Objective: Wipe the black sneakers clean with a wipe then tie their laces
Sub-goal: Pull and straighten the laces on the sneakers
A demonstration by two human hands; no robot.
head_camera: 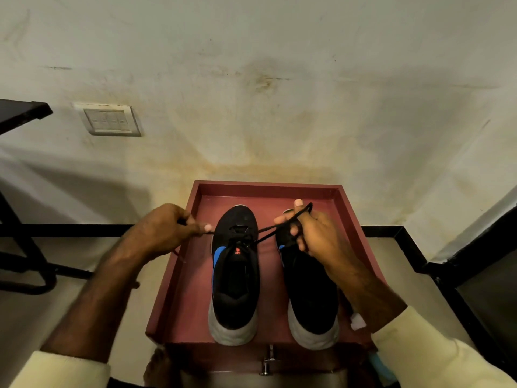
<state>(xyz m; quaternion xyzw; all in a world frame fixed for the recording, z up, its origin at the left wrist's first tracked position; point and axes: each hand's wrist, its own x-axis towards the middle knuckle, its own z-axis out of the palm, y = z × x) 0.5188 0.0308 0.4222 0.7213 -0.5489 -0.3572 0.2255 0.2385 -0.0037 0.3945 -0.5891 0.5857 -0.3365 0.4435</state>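
Observation:
Two black sneakers with grey soles stand side by side, toes pointing away, in a dark red tray (pixel 268 189). The left sneaker (pixel 235 275) has a blue side stripe and an orange tongue mark. My left hand (pixel 167 228) pinches one end of its black lace (pixel 265 233) to the left of the shoe. My right hand (pixel 310 231) holds the other lace end, pulled taut to the right, and hovers over the toe of the right sneaker (pixel 310 298), hiding it. A white wipe (pixel 357 322) lies by the tray's right edge, partly under my right forearm.
The tray rests on a small cabinet with a metal handle (pixel 268 362) at its front. A stained wall with a switch plate (pixel 112 120) is behind. Black furniture legs (pixel 25 264) stand at the left and a dark frame (pixel 461 289) at the right.

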